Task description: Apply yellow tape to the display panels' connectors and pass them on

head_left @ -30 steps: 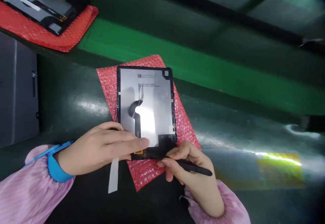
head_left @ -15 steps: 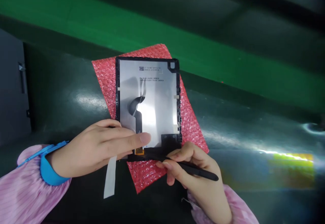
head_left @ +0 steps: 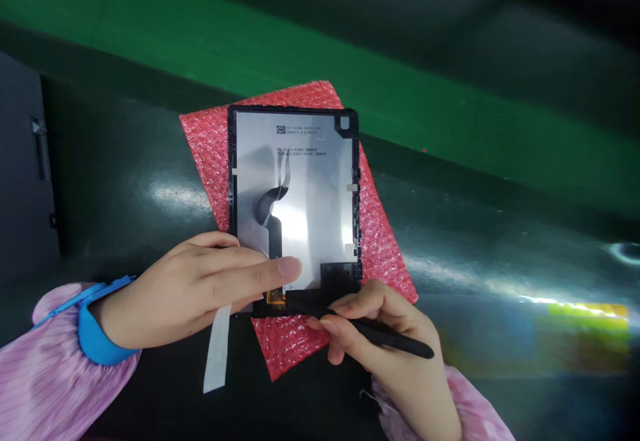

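Note:
A tablet display panel (head_left: 315,208) lies face down in its black frame, with its silver back up. My left hand (head_left: 200,288) grips its lower left edge, with one finger stretched across the silver back. From under this hand hangs a white strip (head_left: 217,351); where its upper end is held or stuck is hidden. My right hand (head_left: 380,334) pinches a slim black hand tool (head_left: 395,340), pen-like in shape. Its tip reaches along the panel's lower edge, close to the orange connector (head_left: 276,297) of a black flex cable (head_left: 275,234).
Red bubble wrap (head_left: 387,248) lies under the panel on the dark, shiny table (head_left: 165,388). At the left stands a grey box-like object (head_left: 25,168). A green band (head_left: 200,48) crosses behind, and a yellow-green reflection shows at the right.
The panel and wrap appear shifted slightly right and up in view. The black tool's tip now sits nearer the orange connector. My left hand stays nearly still.

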`<state>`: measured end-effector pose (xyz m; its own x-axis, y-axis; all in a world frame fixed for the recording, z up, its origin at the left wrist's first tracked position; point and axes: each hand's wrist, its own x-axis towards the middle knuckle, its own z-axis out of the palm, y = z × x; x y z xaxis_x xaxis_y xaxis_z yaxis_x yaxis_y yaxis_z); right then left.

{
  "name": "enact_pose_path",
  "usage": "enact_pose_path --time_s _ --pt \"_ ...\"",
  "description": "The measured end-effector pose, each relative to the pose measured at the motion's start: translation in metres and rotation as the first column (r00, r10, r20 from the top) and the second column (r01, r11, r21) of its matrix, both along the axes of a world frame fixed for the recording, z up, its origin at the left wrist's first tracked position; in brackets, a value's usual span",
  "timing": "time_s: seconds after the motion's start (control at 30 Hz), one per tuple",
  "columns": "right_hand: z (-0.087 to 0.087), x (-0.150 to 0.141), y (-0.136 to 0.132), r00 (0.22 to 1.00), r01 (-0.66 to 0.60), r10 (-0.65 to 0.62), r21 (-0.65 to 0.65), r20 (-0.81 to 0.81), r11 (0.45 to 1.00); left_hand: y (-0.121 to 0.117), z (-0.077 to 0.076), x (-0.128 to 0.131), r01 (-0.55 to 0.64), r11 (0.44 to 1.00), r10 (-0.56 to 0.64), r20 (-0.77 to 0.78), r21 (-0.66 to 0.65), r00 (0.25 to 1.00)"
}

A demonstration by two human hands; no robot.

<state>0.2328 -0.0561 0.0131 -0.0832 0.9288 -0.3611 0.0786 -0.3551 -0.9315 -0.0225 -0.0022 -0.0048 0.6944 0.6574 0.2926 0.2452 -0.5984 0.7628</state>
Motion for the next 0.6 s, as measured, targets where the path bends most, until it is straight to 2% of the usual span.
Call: enact_pose_path --time_s 0.6 --pt "0.0016 -0.0001 0.0010 0.999 -0.019 0.019 -0.009 0.034 1.000 0.0010 0.0010 0.0001 0.000 1.000 0.000 -0.015 0.014 1.000"
